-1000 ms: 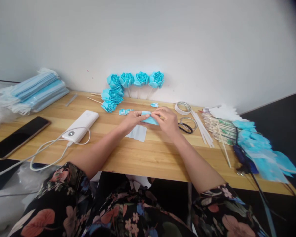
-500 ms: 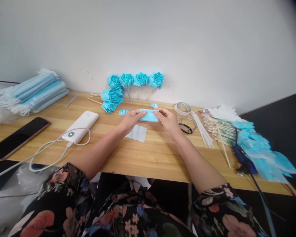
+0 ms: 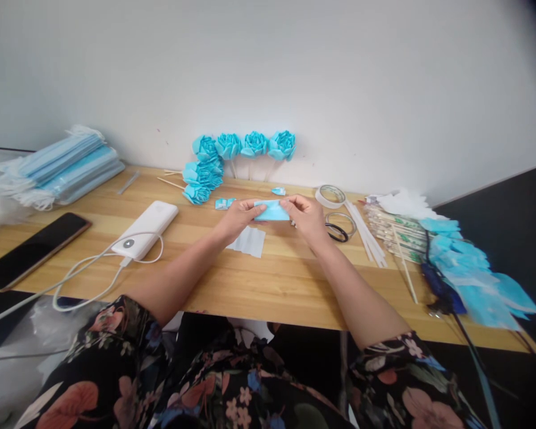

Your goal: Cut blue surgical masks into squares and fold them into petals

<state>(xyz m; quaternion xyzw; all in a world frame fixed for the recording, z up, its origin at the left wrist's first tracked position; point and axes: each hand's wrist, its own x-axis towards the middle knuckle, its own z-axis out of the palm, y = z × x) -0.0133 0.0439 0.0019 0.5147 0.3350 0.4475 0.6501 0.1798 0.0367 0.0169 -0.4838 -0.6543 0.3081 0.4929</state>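
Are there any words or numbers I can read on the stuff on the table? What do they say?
No words or numbers can be read.
The wrapped sticks have green print on their sleeves: too small and blurred to read.
The white power bank shows only a round button, no letters.
The phone has a dark screen.
The blue piece held between the left hand and the right hand is plain.
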